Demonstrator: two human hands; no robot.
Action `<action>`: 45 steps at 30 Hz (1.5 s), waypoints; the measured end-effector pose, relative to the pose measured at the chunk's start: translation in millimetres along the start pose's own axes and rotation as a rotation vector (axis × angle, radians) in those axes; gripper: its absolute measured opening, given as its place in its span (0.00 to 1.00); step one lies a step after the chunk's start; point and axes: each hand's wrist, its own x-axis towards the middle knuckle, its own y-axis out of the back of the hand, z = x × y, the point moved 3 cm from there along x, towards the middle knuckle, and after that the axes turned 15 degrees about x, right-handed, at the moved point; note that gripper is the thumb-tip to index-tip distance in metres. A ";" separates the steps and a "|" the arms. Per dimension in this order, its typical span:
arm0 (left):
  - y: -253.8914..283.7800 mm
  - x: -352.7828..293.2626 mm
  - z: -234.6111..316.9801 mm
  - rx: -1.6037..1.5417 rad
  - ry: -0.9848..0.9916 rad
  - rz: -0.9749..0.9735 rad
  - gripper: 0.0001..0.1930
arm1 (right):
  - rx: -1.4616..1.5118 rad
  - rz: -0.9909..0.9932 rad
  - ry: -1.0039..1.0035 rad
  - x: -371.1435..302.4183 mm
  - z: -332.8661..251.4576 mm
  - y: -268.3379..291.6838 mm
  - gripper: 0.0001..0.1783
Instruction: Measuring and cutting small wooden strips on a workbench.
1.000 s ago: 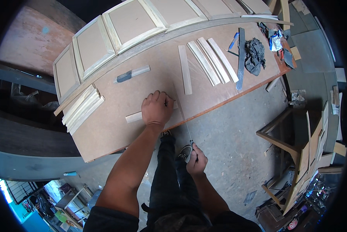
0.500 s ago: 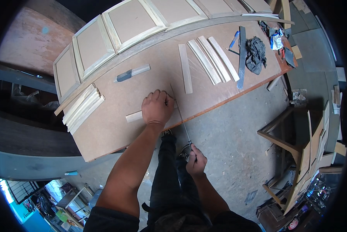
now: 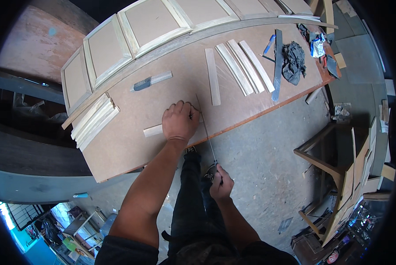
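My left hand (image 3: 178, 123) is closed over a short pale wooden strip (image 3: 153, 131), pressing it to the brown tabletop near the front edge. The strip's left end sticks out beyond the wrist; its middle is hidden under my palm. In my right hand (image 3: 222, 183), below the table edge, is the handle of a handsaw. Its thin blade (image 3: 208, 136), seen nearly edge-on, slants up across the table edge. The blade passes just right of my left thumb, against the strip's right end. Whether it has cut into the wood is too small to tell.
Several wooden strips (image 3: 243, 67) lie at the right, beside a dark flat bar (image 3: 277, 66) and a crumpled black cloth (image 3: 293, 63). Another stack of strips (image 3: 95, 121) sits at the left. A grey-wrapped block (image 3: 142, 84) rests mid-table. Framed panels (image 3: 153, 26) line the back.
My right hand and the saw handle have shifted slightly to the left. My left hand stays on the strip.
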 end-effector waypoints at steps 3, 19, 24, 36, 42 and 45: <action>0.3 -0.4 1.7 0.004 -0.008 0.004 0.06 | 0.008 0.014 -0.013 20.7 0.3 -12.3 0.15; -3.0 -1.2 -3.8 -0.005 0.004 0.015 0.06 | -0.056 0.024 0.204 5.9 2.0 -7.2 0.16; 0.3 1.0 0.1 -0.014 -0.005 0.001 0.06 | -0.012 0.034 0.021 -26.7 5.8 7.9 0.17; 0.3 0.7 1.1 -0.023 -0.009 0.021 0.06 | -0.029 -0.007 0.129 15.8 0.9 -6.9 0.15; 0.5 -0.5 -0.3 -0.028 -0.003 0.029 0.05 | -0.042 0.016 0.122 9.6 -2.2 -7.2 0.14; 0.5 1.2 0.4 -0.024 -0.015 0.028 0.05 | -0.023 -0.030 0.029 17.6 -0.2 -11.5 0.15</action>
